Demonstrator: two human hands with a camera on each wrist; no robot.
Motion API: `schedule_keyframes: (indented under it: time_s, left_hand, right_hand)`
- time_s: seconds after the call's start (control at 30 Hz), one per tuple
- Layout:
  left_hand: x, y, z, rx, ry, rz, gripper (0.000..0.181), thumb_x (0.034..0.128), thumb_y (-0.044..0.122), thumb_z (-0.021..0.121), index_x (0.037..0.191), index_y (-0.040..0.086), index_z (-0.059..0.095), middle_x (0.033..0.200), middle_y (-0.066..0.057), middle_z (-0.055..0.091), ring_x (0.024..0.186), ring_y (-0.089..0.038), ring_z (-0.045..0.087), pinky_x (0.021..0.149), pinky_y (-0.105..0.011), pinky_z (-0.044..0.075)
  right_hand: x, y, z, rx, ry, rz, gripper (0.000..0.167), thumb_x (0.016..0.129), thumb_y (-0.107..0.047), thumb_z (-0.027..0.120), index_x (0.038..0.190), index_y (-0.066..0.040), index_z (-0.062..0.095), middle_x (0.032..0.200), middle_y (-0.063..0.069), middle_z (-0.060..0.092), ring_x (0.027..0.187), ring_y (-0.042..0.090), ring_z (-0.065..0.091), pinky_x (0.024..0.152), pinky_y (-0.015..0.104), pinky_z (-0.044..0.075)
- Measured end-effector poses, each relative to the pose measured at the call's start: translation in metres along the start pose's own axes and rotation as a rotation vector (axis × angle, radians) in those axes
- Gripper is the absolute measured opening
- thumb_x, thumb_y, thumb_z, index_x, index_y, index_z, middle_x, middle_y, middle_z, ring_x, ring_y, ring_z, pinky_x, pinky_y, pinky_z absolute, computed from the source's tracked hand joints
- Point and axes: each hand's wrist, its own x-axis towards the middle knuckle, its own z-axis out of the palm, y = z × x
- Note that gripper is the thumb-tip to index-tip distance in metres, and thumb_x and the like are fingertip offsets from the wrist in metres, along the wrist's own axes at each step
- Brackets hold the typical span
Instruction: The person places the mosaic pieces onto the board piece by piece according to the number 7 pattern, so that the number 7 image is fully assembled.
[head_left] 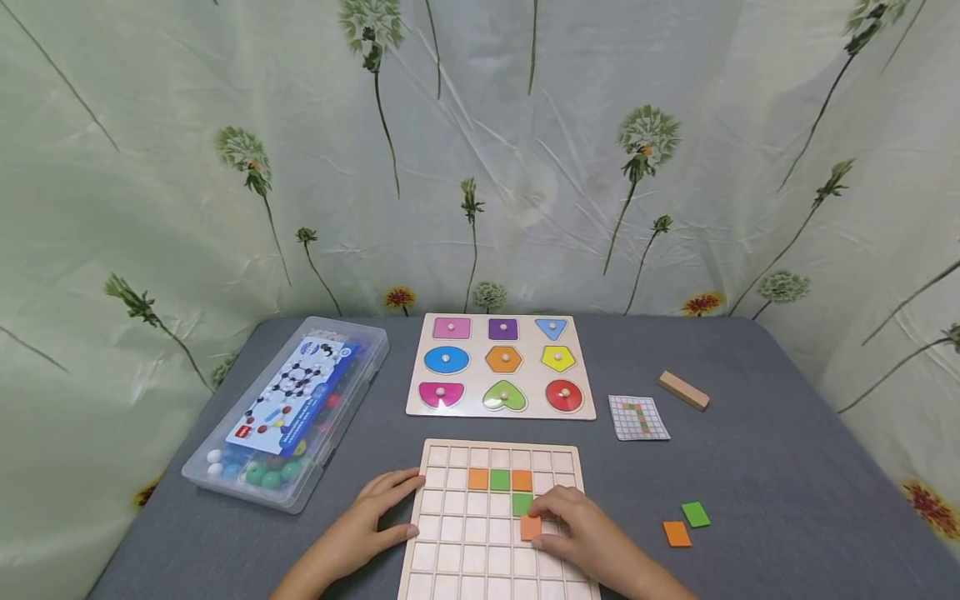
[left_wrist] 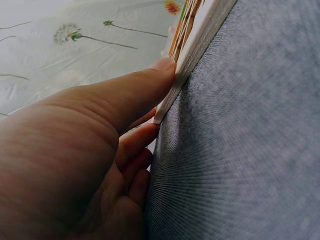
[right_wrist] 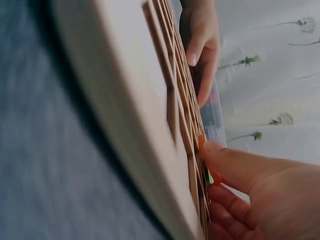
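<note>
A wooden grid board [head_left: 440,527] lies flat on the table. Orange and green square tiles fill several cells in its upper part, among them a green tile [head_left: 499,480] between two orange ones. My right hand [head_left: 581,533] pinches an orange tile [head_left: 530,528] between thumb and fingers, just below another green tile [head_left: 522,504]. In the right wrist view, the thumb touches the orange edge close to the board's surface; whether the tile sits fully in its cell is hidden. My left hand [head_left: 365,527] rests along the board's left edge, thumb and fingertips touching it.
To the right lie a loose orange tile [head_left: 677,534], a green tile [head_left: 695,514], a small pattern card [head_left: 638,417] and a wooden block [head_left: 684,391]. A shape puzzle board [head_left: 486,408] lies behind the grid. At left stands a clear plastic box [head_left: 347,408] holding coloured balls.
</note>
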Motion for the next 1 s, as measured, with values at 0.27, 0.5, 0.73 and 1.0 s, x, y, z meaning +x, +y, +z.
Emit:
schedule_keyframes:
  time_s: [0.27,0.5,0.73,1.0]
  left_hand:
    - [0.001,0.002,0.0,0.007,0.008,0.01,0.061,0.0817,0.046,0.059,0.134,0.017,0.045,0.135,-0.002,0.039,0.123,-0.029,0.029,0.09,-0.054,0.031]
    - [0.001,0.005,-0.001,0.01,0.012,0.01,0.06,0.0817,0.044,0.06,0.133,0.016,0.046,0.135,-0.002,0.039,0.123,-0.029,0.03,0.09,-0.054,0.031]
    - [0.0,0.004,-0.001,0.01,0.01,0.012,0.06,0.0819,0.044,0.06,0.133,0.016,0.046,0.135,-0.002,0.039,0.123,-0.029,0.03,0.09,-0.053,0.032]
    - [0.0,0.004,-0.002,0.0,-0.001,-0.001,0.061,0.0817,0.044,0.06,0.134,0.016,0.045,0.136,-0.003,0.038,0.124,-0.029,0.029,0.09,-0.054,0.031]
  right_hand:
    - [-0.001,0.001,0.004,-0.044,0.029,-0.042,0.022,0.08,-0.031,0.068,0.097,-0.02,0.06,0.096,-0.015,0.053,0.089,0.005,0.047,0.078,0.028,0.043]
    - [-0.001,0.001,0.006,-0.049,0.059,-0.105,0.017,0.079,-0.021,0.069,0.095,-0.018,0.065,0.094,-0.013,0.053,0.087,0.005,0.047,0.074,0.025,0.043]
    - [-0.002,-0.005,-0.001,-0.023,0.029,-0.078,0.024,0.08,-0.027,0.067,0.102,-0.017,0.064,0.098,-0.011,0.055,0.09,0.008,0.05,0.076,0.028,0.044]
    - [-0.014,-0.005,-0.036,-0.11,0.154,0.016,0.037,0.076,-0.029,0.071,0.109,-0.015,0.061,0.107,-0.011,0.054,0.096,0.011,0.052,0.078,0.034,0.046]
